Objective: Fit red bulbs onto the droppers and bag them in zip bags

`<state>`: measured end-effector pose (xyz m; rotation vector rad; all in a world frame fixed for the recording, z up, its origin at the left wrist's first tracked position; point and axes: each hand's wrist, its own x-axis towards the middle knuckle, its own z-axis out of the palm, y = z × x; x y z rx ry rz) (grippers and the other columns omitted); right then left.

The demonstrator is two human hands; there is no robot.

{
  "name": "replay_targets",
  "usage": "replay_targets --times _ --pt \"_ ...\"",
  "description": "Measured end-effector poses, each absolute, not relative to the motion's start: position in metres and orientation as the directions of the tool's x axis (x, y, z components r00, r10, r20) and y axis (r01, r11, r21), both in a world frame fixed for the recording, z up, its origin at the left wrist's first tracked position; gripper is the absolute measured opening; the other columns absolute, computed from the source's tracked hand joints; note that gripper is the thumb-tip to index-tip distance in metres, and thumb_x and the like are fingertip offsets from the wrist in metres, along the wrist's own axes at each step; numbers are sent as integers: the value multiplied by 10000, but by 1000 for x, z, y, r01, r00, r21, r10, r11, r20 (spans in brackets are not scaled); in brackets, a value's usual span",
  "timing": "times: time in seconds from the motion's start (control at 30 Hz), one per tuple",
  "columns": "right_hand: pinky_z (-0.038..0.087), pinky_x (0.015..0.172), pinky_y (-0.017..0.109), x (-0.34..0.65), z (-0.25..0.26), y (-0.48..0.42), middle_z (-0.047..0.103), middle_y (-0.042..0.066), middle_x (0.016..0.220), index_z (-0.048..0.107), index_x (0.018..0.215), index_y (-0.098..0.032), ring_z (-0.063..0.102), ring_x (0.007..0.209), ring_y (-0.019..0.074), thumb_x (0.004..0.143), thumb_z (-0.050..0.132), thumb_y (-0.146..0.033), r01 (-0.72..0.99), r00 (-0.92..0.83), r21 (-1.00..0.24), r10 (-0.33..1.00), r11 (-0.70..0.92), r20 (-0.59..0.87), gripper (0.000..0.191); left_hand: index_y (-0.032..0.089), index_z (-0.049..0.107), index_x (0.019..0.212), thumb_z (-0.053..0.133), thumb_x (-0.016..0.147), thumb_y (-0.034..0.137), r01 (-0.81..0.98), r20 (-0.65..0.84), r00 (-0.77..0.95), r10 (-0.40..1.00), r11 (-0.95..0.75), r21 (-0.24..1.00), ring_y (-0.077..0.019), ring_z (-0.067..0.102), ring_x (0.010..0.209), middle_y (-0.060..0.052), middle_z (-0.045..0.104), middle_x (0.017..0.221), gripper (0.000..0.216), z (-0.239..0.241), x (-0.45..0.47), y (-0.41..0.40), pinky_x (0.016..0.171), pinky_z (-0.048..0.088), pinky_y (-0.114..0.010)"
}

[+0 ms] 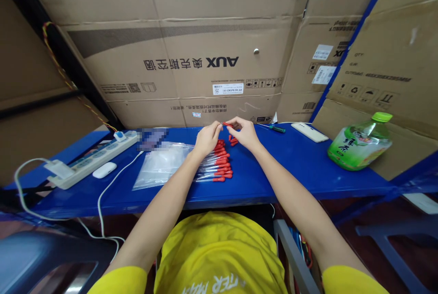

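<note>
We hold the red piece [227, 124] just above the blue table [294, 166], its long axis roughly level and running left to right between our hands. Our left hand [206, 139] pinches one end, thumb and forefinger drawn together, and our right hand [245, 133] pinches the other end the same way. Below, the red-tipped tubes [215, 166] lie in a row, red ends pointing right, with loose red caps [233, 140] beside them.
</note>
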<state>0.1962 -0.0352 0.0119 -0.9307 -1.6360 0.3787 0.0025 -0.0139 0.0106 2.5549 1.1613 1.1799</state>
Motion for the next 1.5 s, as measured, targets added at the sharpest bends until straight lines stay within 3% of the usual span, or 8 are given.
replay_targets --times 0.97,1.5 --pt "581 699 320 193 8 -37 811 43 810 799 908 -199 728 700 201 856 722 -375 356 -20 -704 759 614 651 199 252 695 1064 355 1128 453 656 586 495 641 -718 232 -246 739 949 -75 798 1014 400 13 -4 -13 762 467 -307" --pt "557 676 307 197 4 -33 804 45 795 807 908 -188 703 666 186 841 696 -333 380 -45 -688 755 619 654 195 256 718 1025 409 1117 411 639 561 540 628 -739 213 -243 737 989 -68 804 1061 357 15 -6 -13 776 476 -300"
